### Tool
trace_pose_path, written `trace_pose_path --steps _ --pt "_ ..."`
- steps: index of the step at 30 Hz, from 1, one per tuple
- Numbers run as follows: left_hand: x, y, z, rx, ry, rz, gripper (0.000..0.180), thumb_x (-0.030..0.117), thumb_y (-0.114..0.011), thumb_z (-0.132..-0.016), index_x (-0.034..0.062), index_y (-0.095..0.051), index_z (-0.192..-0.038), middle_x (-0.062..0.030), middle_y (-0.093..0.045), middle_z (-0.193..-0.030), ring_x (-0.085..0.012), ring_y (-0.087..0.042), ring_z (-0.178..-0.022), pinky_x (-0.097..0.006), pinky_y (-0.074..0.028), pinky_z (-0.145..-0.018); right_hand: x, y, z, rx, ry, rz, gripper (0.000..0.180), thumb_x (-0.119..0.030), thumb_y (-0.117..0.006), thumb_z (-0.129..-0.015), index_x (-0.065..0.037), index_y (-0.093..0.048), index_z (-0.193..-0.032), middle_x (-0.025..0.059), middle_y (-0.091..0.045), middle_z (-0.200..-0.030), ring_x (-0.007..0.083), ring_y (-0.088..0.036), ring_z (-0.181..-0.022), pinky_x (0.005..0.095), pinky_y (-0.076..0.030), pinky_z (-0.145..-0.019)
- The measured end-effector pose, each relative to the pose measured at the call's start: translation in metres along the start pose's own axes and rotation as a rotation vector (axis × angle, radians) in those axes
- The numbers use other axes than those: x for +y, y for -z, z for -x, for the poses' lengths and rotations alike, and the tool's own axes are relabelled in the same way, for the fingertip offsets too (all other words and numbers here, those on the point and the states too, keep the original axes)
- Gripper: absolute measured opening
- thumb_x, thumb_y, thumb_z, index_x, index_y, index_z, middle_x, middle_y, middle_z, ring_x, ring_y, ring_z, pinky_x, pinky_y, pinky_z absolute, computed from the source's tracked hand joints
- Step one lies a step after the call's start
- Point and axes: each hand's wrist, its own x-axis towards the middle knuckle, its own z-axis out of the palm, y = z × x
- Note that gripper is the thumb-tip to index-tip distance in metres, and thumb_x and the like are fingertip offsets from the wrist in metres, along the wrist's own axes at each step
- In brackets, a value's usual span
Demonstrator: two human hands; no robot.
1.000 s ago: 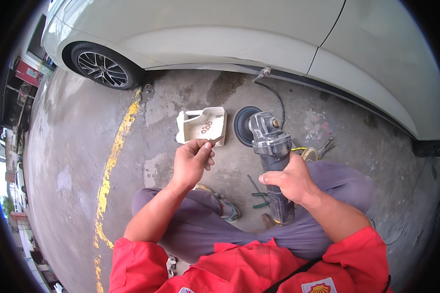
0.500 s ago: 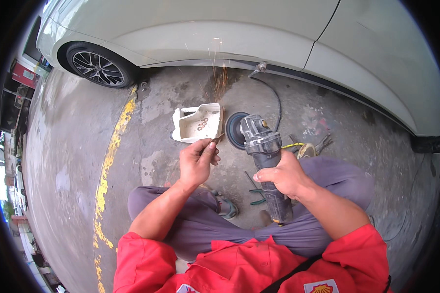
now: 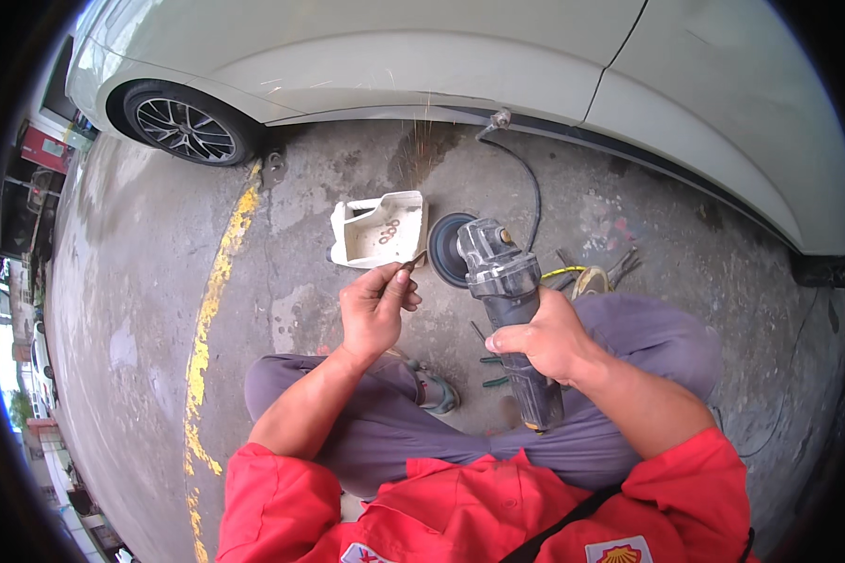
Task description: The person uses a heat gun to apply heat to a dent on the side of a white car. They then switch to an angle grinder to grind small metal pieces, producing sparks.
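1. Moved: grey angle grinder [image 3: 507, 300] now nearer the left hand [image 3: 376, 310]; sparks persist.
2. Left hand: pinching small dark metal piece [image 3: 415, 263] against dark grinding disc [image 3: 446, 249].
3. Right hand [image 3: 545, 338]: closed around grinder body.
4. Step: grinding underway; next needs steady, light contact.
5. Beyond left hand: white plastic tray [image 3: 380, 230] on concrete floor [image 3: 141, 281].

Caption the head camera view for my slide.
Left hand presses a small metal piece to an angle grinder gripped by right hand.
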Motion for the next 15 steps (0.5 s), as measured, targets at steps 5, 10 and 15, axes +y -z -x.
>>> trace_pose_path --steps 5,10,15 --pt "0.000 0.000 0.003 0.001 0.076 -0.009 0.019 0.008 -0.060 -0.102 -0.0066 -0.069 -0.110 -0.0067 -0.069 -0.080 -0.0107 -0.068 -0.066 -0.025 -0.056 -0.059 0.000 -0.001 0.002 0.032 0.036 -0.047 0.033 -0.008 -0.080 -0.070 0.000 -0.063 -0.097 0.0029 -0.062 -0.081 0.0136 -0.060 -0.073 0.0314 -0.050 -0.069" --pt "0.005 -0.005 0.003 -0.054 0.130 0.023 0.021 0.010 -0.060 -0.102 -0.0073 -0.069 -0.111 -0.0072 -0.069 -0.082 -0.0114 -0.068 -0.068 -0.025 -0.056 -0.060 0.012 0.003 -0.003 0.018 0.070 0.059 0.039 -0.006 -0.081 -0.069 0.002 -0.062 -0.103 0.0064 -0.065 -0.085 0.0154 -0.063 -0.074 0.0324 -0.052 -0.069" --pt "0.007 -0.002 -0.001 -0.031 0.216 0.095 0.022 0.012 -0.060 -0.103 -0.0074 -0.068 -0.110 -0.0074 -0.068 -0.082 -0.0118 -0.067 -0.067 -0.025 -0.056 -0.059 0.018 0.003 -0.001 0.055 0.026 0.130 0.042 -0.019 -0.082 -0.066 0.002 -0.064 -0.098 0.0098 -0.068 -0.084 0.0189 -0.064 -0.077 0.0338 -0.052 -0.074"
